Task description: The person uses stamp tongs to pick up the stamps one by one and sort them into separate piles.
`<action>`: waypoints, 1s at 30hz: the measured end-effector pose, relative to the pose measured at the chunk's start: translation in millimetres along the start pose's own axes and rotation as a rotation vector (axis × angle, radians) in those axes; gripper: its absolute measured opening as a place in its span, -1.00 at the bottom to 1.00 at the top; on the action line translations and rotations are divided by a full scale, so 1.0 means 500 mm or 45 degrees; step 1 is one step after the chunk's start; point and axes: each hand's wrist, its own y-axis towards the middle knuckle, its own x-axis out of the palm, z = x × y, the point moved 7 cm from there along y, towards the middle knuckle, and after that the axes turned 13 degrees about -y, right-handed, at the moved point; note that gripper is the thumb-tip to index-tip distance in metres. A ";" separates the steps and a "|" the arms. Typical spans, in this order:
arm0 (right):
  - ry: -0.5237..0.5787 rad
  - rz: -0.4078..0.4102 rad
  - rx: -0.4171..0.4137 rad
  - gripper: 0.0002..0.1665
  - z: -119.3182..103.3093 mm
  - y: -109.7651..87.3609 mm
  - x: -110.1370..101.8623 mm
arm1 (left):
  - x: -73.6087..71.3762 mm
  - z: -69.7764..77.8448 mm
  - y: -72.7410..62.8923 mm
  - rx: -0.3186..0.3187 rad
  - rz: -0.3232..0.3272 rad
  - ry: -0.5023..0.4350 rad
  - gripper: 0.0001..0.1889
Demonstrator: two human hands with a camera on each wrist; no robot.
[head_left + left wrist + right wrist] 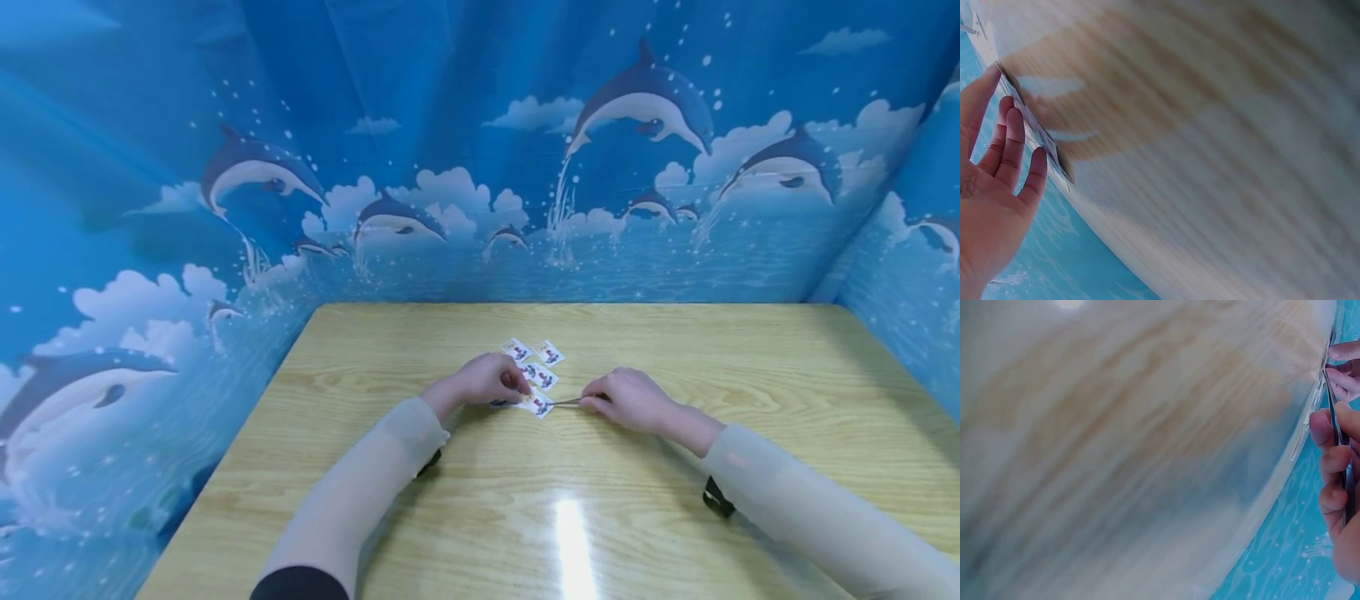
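Tweezers of slim, dark metal (567,402), clamped in the grip of the bare right hand (626,398), between thumb and fingers. Held low and nearly flat, probably to get the fine tips in at card level without covering the print. Tips right at the right side of a small white card with a colourful printed picture (539,405), lying at the near end of a little cluster. Can't tell about the tips themselves, biting on the card or just resting against it.

Over on the other side, bare left hand (489,379) down at the same card, fingertips by its left end. Can't tell pinch from plain press there, contact too hidden. Guessing at a steadying job: 1 hand against light, flat stuff skating around, the other for the fine tool. Makes sense on a smooth, pale wood-grain surface (750,358).

Just beyond, more small white printed cards (549,352), at least 3, lying flat in a loose, skewed patch. Probably put mid-surface for easy reach with both arms. Long cream sleeves (810,508) down near the wrists, well clear of the cards. Behind everything, blue dolphin-print backdrop (465,100), maybe hung to hide the room.
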 end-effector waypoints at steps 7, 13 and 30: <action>-0.025 0.011 0.051 -0.85 0.012 -0.024 -0.025 | 0.000 0.003 0.000 0.028 0.000 0.007 -0.91; -0.029 0.062 0.083 -0.84 0.035 -0.052 -0.052 | 0.000 0.001 0.000 0.027 -0.003 0.004 -0.92; -0.094 0.115 0.410 -0.74 0.162 -0.133 -0.112 | 0.001 -0.007 0.000 -0.051 0.003 -0.020 -0.92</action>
